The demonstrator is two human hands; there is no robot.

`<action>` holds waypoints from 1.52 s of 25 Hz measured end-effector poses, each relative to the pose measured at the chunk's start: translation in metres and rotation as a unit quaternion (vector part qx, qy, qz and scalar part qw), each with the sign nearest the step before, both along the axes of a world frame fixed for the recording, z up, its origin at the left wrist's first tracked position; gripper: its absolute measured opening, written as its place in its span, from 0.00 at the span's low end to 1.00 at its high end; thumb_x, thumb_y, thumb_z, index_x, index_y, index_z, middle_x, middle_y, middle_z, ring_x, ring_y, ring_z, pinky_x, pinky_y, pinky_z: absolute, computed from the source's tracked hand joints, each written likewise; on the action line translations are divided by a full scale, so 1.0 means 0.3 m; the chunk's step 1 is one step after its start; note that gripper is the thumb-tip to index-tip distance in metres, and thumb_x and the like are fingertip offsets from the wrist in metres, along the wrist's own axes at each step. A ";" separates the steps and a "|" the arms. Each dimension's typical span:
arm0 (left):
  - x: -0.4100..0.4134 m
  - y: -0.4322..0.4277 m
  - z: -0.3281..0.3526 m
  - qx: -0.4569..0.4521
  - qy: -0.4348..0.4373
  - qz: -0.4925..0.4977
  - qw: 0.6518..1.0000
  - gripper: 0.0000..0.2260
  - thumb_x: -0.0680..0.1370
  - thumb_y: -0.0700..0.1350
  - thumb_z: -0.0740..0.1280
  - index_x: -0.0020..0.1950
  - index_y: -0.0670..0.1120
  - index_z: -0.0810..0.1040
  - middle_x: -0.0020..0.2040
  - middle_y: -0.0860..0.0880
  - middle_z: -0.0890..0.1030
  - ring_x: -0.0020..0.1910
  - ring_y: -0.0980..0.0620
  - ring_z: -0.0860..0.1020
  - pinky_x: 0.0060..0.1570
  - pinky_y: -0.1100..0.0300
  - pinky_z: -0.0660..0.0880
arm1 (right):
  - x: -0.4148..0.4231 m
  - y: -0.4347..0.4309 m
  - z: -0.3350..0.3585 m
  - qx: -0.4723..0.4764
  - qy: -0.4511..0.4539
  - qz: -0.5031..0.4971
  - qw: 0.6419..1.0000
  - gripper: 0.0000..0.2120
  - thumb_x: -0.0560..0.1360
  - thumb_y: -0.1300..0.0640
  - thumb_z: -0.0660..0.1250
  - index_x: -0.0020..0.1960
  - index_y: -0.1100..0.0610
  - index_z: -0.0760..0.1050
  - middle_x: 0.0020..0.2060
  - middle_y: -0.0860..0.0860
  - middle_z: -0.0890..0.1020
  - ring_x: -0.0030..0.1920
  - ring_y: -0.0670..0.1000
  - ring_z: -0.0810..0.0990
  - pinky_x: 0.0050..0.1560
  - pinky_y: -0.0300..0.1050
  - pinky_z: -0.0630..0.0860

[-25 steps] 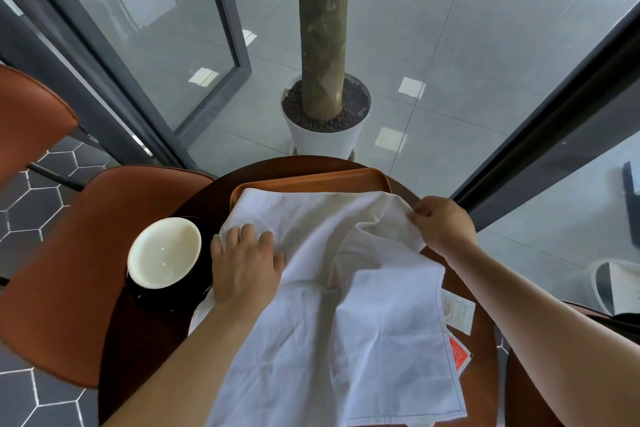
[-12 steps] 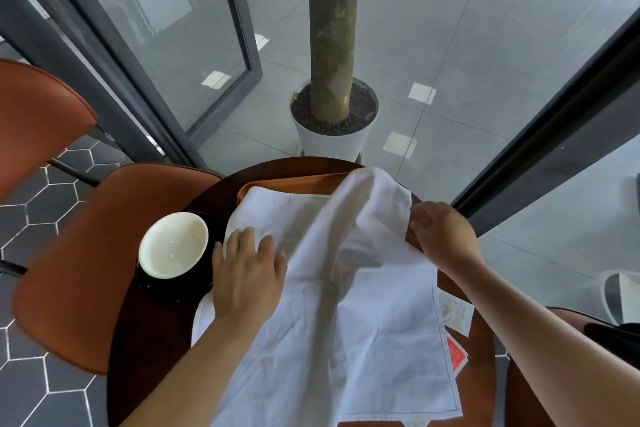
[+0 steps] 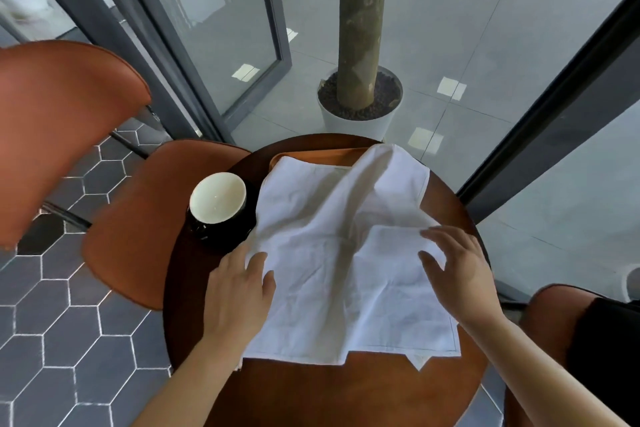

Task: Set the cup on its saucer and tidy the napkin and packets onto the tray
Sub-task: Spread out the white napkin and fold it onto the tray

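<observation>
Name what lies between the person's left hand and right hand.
The white napkin, rumpled, fills the stretch between the left hand and right hand, seen in the head view.

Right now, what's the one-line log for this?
left hand rests on napkin | right hand open on napkin | napkin over tray | cup on saucer

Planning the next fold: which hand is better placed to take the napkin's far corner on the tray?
Right, probably. The right hand lies open on the napkin on that corner's side; the left hand rests at its left edge beside the cup.

White napkin (image 3: 329, 253) over tray (image 3: 311, 157); cup (image 3: 217, 196) beside
</observation>
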State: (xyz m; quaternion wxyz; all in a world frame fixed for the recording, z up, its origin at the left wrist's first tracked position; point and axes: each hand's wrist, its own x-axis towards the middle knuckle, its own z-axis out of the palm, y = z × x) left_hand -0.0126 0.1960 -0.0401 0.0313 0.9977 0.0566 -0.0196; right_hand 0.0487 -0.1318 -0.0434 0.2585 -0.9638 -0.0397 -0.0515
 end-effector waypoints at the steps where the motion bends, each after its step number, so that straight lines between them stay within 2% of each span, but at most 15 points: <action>1: -0.027 0.019 -0.007 -0.013 0.002 0.009 1.000 0.15 0.76 0.44 0.71 0.62 0.41 0.80 0.61 0.39 0.78 0.57 0.39 0.78 0.49 0.45 0.79 | -0.039 -0.006 0.003 0.008 0.016 -0.007 1.000 0.14 0.76 0.57 0.71 0.62 0.54 0.79 0.59 0.51 0.81 0.58 0.54 0.79 0.55 0.49 0.78; 4: -0.086 0.072 -0.025 -0.073 0.005 0.028 0.997 0.15 0.76 0.41 0.71 0.62 0.42 0.80 0.59 0.40 0.79 0.53 0.41 0.78 0.47 0.47 0.79 | -0.165 -0.006 0.009 0.042 0.078 -0.057 0.994 0.12 0.77 0.58 0.70 0.59 0.53 0.81 0.57 0.50 0.83 0.52 0.49 0.82 0.51 0.48 0.81; 6: -0.121 0.090 -0.037 -0.089 0.005 0.018 0.996 0.15 0.75 0.41 0.72 0.61 0.42 0.81 0.57 0.40 0.79 0.52 0.41 0.78 0.46 0.49 0.78 | -0.234 -0.006 0.007 0.019 0.104 -0.074 0.992 0.11 0.77 0.58 0.69 0.59 0.53 0.82 0.57 0.50 0.82 0.52 0.51 0.82 0.51 0.49 0.80; 8: -0.173 0.100 -0.042 -0.101 -0.002 -0.025 0.995 0.14 0.74 0.41 0.74 0.59 0.42 0.82 0.55 0.41 0.79 0.50 0.41 0.78 0.44 0.49 0.78 | -0.303 -0.013 0.013 -0.016 0.111 -0.103 0.988 0.10 0.76 0.57 0.70 0.57 0.53 0.82 0.54 0.50 0.82 0.51 0.53 0.82 0.49 0.49 0.79; 11: -0.258 0.126 -0.048 -0.119 -0.015 -0.109 0.987 0.12 0.67 0.42 0.81 0.48 0.44 0.85 0.47 0.45 0.80 0.44 0.43 0.79 0.38 0.49 0.77 | -0.381 -0.050 0.006 -0.051 0.114 -0.150 0.981 0.04 0.74 0.58 0.69 0.48 0.55 0.83 0.44 0.52 0.80 0.45 0.56 0.80 0.43 0.48 0.76; 13: -0.310 0.133 -0.056 -0.109 0.016 -0.139 0.984 0.14 0.62 0.45 0.83 0.44 0.45 0.85 0.44 0.47 0.80 0.42 0.44 0.78 0.37 0.49 0.77 | -0.405 -0.073 -0.017 -0.076 0.146 -0.166 0.972 0.04 0.74 0.56 0.70 0.42 0.55 0.81 0.41 0.51 0.78 0.42 0.57 0.79 0.40 0.47 0.74; 15: -0.339 0.133 -0.067 -0.084 0.050 -0.148 0.984 0.16 0.61 0.46 0.84 0.45 0.46 0.85 0.45 0.47 0.81 0.43 0.43 0.79 0.38 0.49 0.78 | -0.407 -0.073 -0.048 -0.092 0.176 -0.157 0.967 0.07 0.74 0.53 0.70 0.42 0.55 0.81 0.41 0.53 0.78 0.43 0.57 0.79 0.41 0.47 0.73; 18: -0.344 0.119 -0.076 -0.052 0.035 -0.151 0.987 0.12 0.64 0.42 0.81 0.45 0.45 0.85 0.44 0.46 0.81 0.42 0.42 0.79 0.37 0.49 0.78 | -0.391 -0.061 -0.091 -0.077 0.174 -0.158 0.969 0.11 0.75 0.49 0.70 0.47 0.58 0.82 0.45 0.55 0.80 0.45 0.58 0.80 0.45 0.49 0.76; 22: -0.333 0.087 -0.072 0.021 0.005 -0.197 0.980 0.06 0.68 0.37 0.77 0.36 0.44 0.82 0.35 0.47 0.78 0.32 0.45 0.76 0.32 0.51 0.74 | -0.378 -0.063 -0.104 -0.052 0.173 -0.163 0.970 0.15 0.76 0.45 0.68 0.46 0.58 0.82 0.43 0.53 0.82 0.43 0.55 0.80 0.44 0.49 0.77; 26: -0.327 0.081 -0.082 0.057 -0.019 -0.217 0.974 0.06 0.69 0.34 0.75 0.36 0.43 0.81 0.33 0.47 0.78 0.33 0.45 0.76 0.35 0.50 0.74 | -0.414 -0.102 -0.051 -0.008 0.142 -0.200 0.969 0.07 0.74 0.51 0.68 0.39 0.52 0.76 0.34 0.48 0.81 0.35 0.52 0.78 0.36 0.44 0.71; 28: -0.337 0.085 -0.082 0.026 -0.064 -0.197 0.978 0.06 0.74 0.38 0.68 0.37 0.43 0.80 0.35 0.48 0.78 0.35 0.45 0.76 0.38 0.49 0.74 | -0.449 -0.139 -0.022 0.011 0.143 -0.221 0.965 0.06 0.71 0.53 0.68 0.36 0.51 0.74 0.29 0.45 0.79 0.32 0.50 0.78 0.33 0.44 0.73; 31: -0.382 0.092 -0.069 -0.037 -0.126 -0.185 0.974 0.11 0.77 0.42 0.58 0.41 0.43 0.78 0.36 0.49 0.78 0.37 0.46 0.77 0.41 0.50 0.73 | -0.500 -0.196 0.008 0.037 0.135 -0.227 0.964 0.04 0.70 0.55 0.68 0.40 0.50 0.74 0.31 0.45 0.80 0.30 0.48 0.78 0.28 0.41 0.69; 34: -0.426 0.088 -0.065 -0.048 -0.158 -0.194 0.967 0.10 0.77 0.40 0.59 0.46 0.41 0.80 0.37 0.48 0.80 0.38 0.45 0.79 0.45 0.49 0.74 | -0.544 -0.220 0.020 0.060 0.110 -0.232 0.965 0.05 0.71 0.58 0.67 0.45 0.49 0.75 0.33 0.44 0.79 0.29 0.45 0.78 0.23 0.37 0.66; 36: -0.456 0.082 -0.063 -0.045 -0.164 -0.210 0.963 0.11 0.75 0.38 0.59 0.48 0.41 0.81 0.39 0.48 0.80 0.40 0.45 0.79 0.49 0.49 0.75 | -0.563 -0.222 0.021 0.075 0.112 -0.236 0.962 0.06 0.72 0.60 0.67 0.43 0.49 0.76 0.31 0.45 0.80 0.28 0.46 0.78 0.22 0.36 0.67; 38: -0.484 0.083 -0.062 -0.047 -0.164 -0.227 0.959 0.13 0.73 0.37 0.57 0.46 0.42 0.82 0.39 0.49 0.79 0.39 0.45 0.78 0.48 0.49 0.76 | -0.571 -0.226 0.020 0.088 0.112 -0.246 0.959 0.07 0.70 0.61 0.68 0.39 0.49 0.77 0.29 0.46 0.81 0.27 0.48 0.80 0.25 0.40 0.71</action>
